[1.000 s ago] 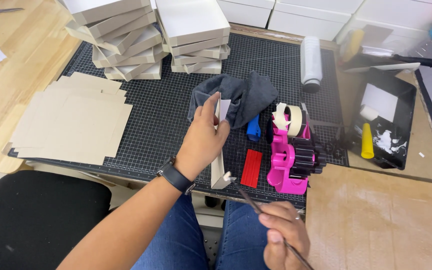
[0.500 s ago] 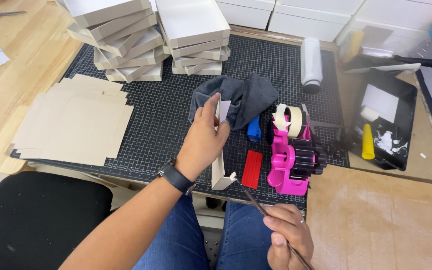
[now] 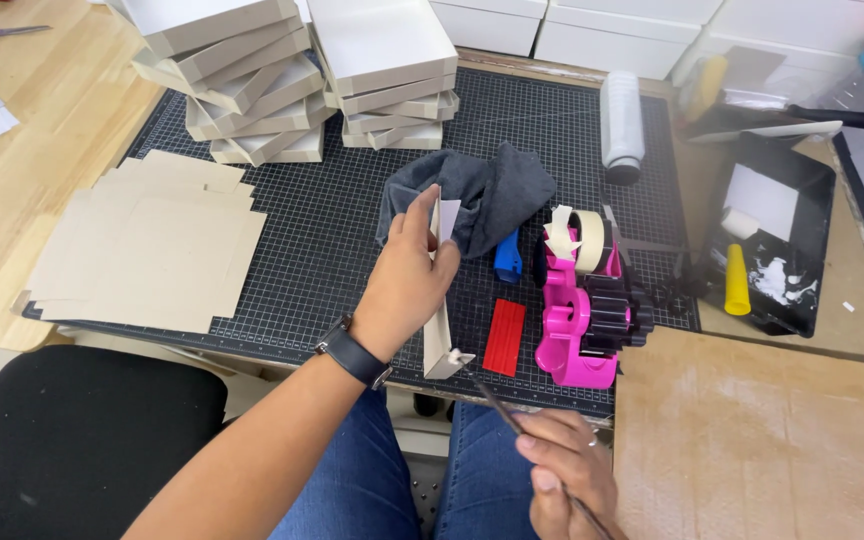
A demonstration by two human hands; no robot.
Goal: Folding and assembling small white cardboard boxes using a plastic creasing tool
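Observation:
My left hand [image 3: 407, 290] grips a partly folded cardboard box piece [image 3: 442, 340], held on edge above the black cutting mat [image 3: 352, 180]. A dark watch sits on that wrist. My right hand [image 3: 567, 475] pinches a thin brush [image 3: 497, 405] whose tip touches the lower corner of the box piece, where a white blob shows. Just right of the box piece lie a red ribbed block [image 3: 504, 336] and a pink tape dispenser [image 3: 582, 310] with a cream tape roll.
A grey cloth [image 3: 492, 195] and a blue item [image 3: 508, 258] lie behind my left hand. Flat cardboard blanks [image 3: 147, 245] lie at left, stacked finished boxes [image 3: 282, 80] at the back. A black tray [image 3: 772, 240] with white glue and a yellow cone sits right, beside a white roller [image 3: 621, 125].
My right hand has brought the brush up, so its tip now touches the lower corner of the box piece. My left hand has stayed nearly still.

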